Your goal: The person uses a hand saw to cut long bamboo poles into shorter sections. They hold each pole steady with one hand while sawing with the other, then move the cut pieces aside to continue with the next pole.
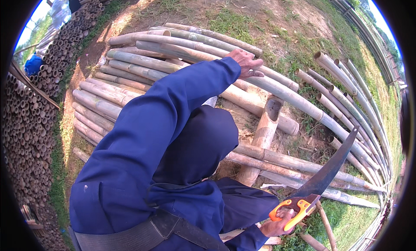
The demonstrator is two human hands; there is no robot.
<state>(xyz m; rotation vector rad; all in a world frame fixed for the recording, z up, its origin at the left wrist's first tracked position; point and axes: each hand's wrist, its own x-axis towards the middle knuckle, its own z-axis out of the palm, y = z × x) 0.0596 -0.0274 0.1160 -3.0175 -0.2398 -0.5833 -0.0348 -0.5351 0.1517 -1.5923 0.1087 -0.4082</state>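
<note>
My left hand (246, 62), at the end of a blue sleeve, grips a long bamboo pole (299, 104) with its fingers curled over the top. That pole runs from the upper left down to the right. In my right hand (277, 227), low in the view, is a hand saw (326, 171). The saw has an orange and yellow handle and a dark curved blade pointing up and right, its tip overlapping the far part of the pole in view. Beneath the pole lies a thick bamboo support (263, 136) with a scooped-out upper end.
Cut bamboo lengths (97, 104) lie side by side at the left. More long poles (342, 86) fan out at the right. Other poles (294, 161) cross low over the support. A tall stack of bamboo ends (30, 134) stands at far left. My bent knee (195, 142) fills the middle.
</note>
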